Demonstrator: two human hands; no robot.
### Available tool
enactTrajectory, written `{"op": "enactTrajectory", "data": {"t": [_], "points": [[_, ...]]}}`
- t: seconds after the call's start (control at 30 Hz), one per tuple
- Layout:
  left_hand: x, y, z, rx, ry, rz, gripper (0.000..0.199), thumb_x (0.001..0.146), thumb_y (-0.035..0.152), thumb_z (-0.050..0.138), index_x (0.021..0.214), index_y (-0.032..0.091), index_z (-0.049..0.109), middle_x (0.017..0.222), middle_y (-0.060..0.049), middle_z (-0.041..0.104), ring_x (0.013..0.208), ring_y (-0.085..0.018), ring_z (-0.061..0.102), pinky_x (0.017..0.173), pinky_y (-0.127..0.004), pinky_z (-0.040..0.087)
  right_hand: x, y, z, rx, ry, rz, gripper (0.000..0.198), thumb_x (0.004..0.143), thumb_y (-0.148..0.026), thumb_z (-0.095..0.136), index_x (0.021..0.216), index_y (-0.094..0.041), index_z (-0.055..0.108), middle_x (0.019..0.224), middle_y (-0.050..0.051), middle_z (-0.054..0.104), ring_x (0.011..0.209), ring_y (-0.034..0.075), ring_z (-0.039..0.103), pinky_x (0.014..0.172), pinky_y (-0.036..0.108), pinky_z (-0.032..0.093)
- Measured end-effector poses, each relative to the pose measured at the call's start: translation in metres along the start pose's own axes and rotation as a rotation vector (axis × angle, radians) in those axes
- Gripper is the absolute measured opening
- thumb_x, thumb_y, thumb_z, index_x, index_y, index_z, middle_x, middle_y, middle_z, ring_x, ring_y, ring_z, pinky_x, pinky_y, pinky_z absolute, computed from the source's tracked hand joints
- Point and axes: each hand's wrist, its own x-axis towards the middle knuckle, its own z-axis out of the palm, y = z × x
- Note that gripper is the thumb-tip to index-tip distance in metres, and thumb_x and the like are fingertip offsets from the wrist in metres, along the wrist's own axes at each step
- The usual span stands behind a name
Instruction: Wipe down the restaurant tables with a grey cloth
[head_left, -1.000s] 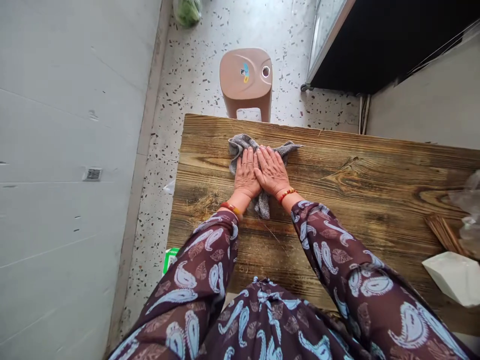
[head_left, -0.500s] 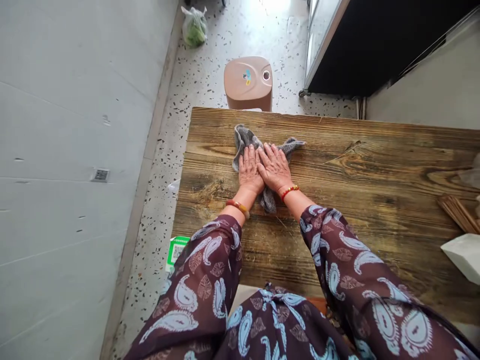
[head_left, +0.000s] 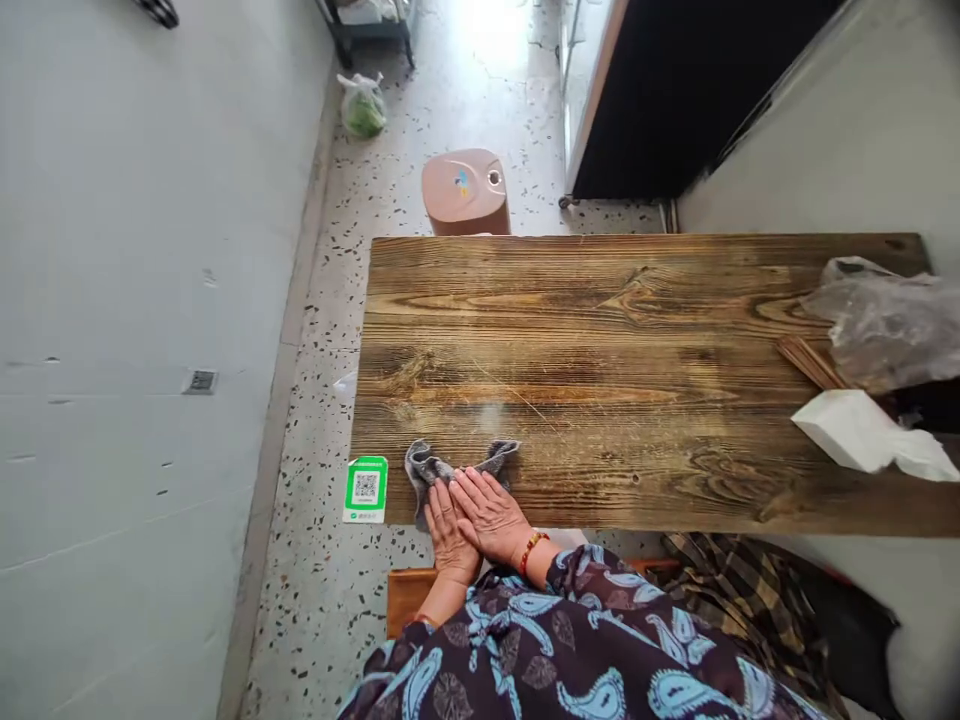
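Note:
A crumpled grey cloth (head_left: 427, 468) lies at the near left edge of the wooden table (head_left: 570, 340). Both hands press down on it. My left hand (head_left: 450, 535) rests flat with its fingers stretched out over the cloth's middle. My right hand (head_left: 491, 515) also lies flat, its fingers stretched out, partly overlapping the left hand and touching the cloth. The hands cover the cloth's near part, while two loose ends stick out to the left and right of the fingers.
A green QR code card (head_left: 366, 490) sits at the table's left corner. At the right are chopsticks (head_left: 810, 362), white tissue paper (head_left: 847, 430) and a clear plastic bag (head_left: 877, 310). A pink bin (head_left: 465, 190) stands beyond the far edge. A wall (head_left: 150, 300) runs along the left.
Both hands have drawn the cloth across the table from near its far edge to its near left edge. The camera view has shifted, showing more of the table's right side.

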Motion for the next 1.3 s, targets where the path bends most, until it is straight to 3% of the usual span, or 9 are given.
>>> {"op": "enactTrajectory", "data": {"t": [0.07,0.13,0.27,0.4,0.5,0.83,1.1,1.3], "points": [[0.013,0.016,0.002,0.023,0.036,0.059,0.072,0.095,0.014,0.033,0.157,0.012,-0.004,0.164,-0.021,0.015,0.152,-0.034,0.006,0.119,-0.058,0.026,-0.006,0.016,-0.005,-0.003,0.035,0.058,0.065,0.101,-0.043,0.037,0.157,-0.014,0.021,0.164,0.007,0.02,0.151,0.024,0.017,0.122,0.039,0.015],[0.037,0.046,0.005,0.03,0.012,0.178,0.071,0.094,0.014,0.036,0.157,0.009,0.003,0.164,-0.023,0.015,0.151,-0.036,0.008,0.118,-0.058,0.026,-0.019,0.043,-0.015,-0.012,0.081,0.191,0.065,0.1,-0.043,0.038,0.157,-0.016,0.023,0.164,0.006,0.022,0.151,0.024,0.018,0.122,0.04,0.015],[0.086,0.134,0.008,-0.044,-0.127,0.58,0.067,0.092,0.021,0.043,0.155,0.008,0.023,0.163,-0.02,0.022,0.151,-0.036,0.015,0.119,-0.056,0.026,-0.071,0.104,-0.037,-0.086,0.184,0.573,0.063,0.098,-0.036,0.041,0.156,-0.016,0.026,0.163,0.009,0.027,0.151,0.027,0.019,0.121,0.046,0.014],[0.114,0.225,0.006,-0.154,-0.184,0.952,0.071,0.092,0.028,0.043,0.156,0.008,0.019,0.164,-0.018,0.019,0.151,-0.034,0.012,0.12,-0.053,0.024,-0.129,0.151,-0.058,-0.219,0.322,0.847,0.064,0.098,-0.026,0.034,0.158,-0.015,0.014,0.161,0.013,0.031,0.151,0.028,0.017,0.12,0.049,0.019],[0.129,0.28,0.005,-0.201,-0.206,1.096,0.071,0.094,0.032,0.04,0.156,0.007,0.016,0.164,-0.019,0.017,0.152,-0.033,0.011,0.121,-0.05,0.022,-0.155,0.183,-0.078,-0.28,0.389,0.964,0.065,0.1,-0.027,0.03,0.159,-0.016,0.006,0.16,0.014,0.033,0.151,0.028,0.016,0.119,0.051,0.021],[0.212,0.411,0.003,-0.207,-0.165,1.172,0.064,0.097,0.031,0.033,0.155,0.007,0.019,0.164,-0.016,0.018,0.152,-0.03,0.014,0.123,-0.048,0.017,-0.164,0.309,-0.158,-0.346,0.432,1.078,0.059,0.101,-0.033,0.026,0.156,-0.014,0.023,0.16,0.013,0.032,0.15,0.027,0.019,0.119,0.05,0.022],[0.27,0.485,0.005,-0.167,-0.129,1.153,0.064,0.097,0.031,0.032,0.155,0.006,0.021,0.164,-0.016,0.021,0.152,-0.03,0.014,0.124,-0.048,0.014,-0.153,0.384,-0.215,-0.348,0.439,1.097,0.058,0.101,-0.036,0.025,0.155,-0.016,0.028,0.16,0.01,0.032,0.149,0.027,0.021,0.118,0.048,0.024],[0.301,0.524,0.005,-0.176,-0.119,1.16,0.06,0.098,0.03,0.029,0.154,0.007,0.025,0.164,-0.015,0.023,0.151,-0.03,0.016,0.124,-0.048,0.012,-0.149,0.427,-0.238,-0.363,0.489,1.128,0.057,0.101,-0.038,0.026,0.155,-0.018,0.029,0.16,0.009,0.033,0.147,0.027,0.025,0.119,0.047,0.022]]}}
